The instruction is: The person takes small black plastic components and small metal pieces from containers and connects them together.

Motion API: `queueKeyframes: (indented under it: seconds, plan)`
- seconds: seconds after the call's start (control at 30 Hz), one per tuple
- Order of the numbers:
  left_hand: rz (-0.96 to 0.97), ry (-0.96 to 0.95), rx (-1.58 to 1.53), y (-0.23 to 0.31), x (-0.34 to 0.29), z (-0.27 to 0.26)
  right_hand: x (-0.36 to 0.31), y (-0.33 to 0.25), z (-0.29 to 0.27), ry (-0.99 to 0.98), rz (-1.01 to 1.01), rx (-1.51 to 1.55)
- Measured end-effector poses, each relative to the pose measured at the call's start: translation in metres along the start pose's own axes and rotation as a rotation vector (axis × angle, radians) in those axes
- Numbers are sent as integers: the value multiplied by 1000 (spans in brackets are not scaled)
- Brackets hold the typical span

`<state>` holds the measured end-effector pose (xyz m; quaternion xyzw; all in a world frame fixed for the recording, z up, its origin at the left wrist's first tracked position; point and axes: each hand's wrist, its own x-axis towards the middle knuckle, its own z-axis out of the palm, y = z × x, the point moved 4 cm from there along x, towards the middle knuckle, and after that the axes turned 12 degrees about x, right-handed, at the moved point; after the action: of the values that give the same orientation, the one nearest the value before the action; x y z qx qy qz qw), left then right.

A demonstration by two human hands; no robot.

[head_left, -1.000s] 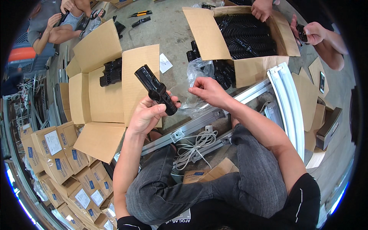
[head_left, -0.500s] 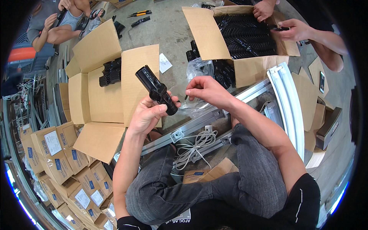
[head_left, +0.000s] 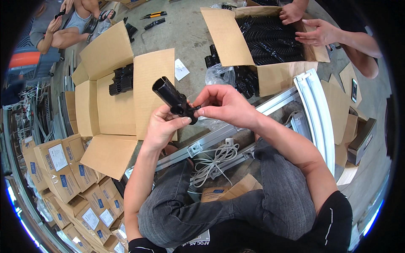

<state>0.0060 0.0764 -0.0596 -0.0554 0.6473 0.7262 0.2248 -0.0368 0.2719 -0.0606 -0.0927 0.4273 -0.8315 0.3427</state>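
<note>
Fitting a small piece onto a black tube (head_left: 171, 96)
Left hand (head_left: 162, 126) grips the tube; right hand (head_left: 225, 105) pinches the piece at its lower end, needing careful alignment next.

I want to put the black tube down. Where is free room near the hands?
Free: the open box's bare floor left of the tube, and the concrete between both boxes. Crowded: the far box full of black parts, and the lap with rail and cable.

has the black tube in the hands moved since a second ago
No, barely. The black tube sits over the same flap of the open cardboard box, held by the left hand and right hand.
</note>
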Motion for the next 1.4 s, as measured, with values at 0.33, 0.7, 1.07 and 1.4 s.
queueKeyframes:
  seconds: [0.33, 0.7, 1.07, 1.4]
  plan:
    - [26, 38, 190, 10, -6, 5, -4, -9, 10, 42, -35, -158]
    - [31, 23, 190, 12, -6, 8, -4, 4, 5, 33, -27, -132]
    - [105, 184, 381, 11, -4, 12, -11, -10, 16, 172, -75, -507]
    - [429, 343, 1161, 29, -5, 32, -3, 12, 0, 284, -127, -193]
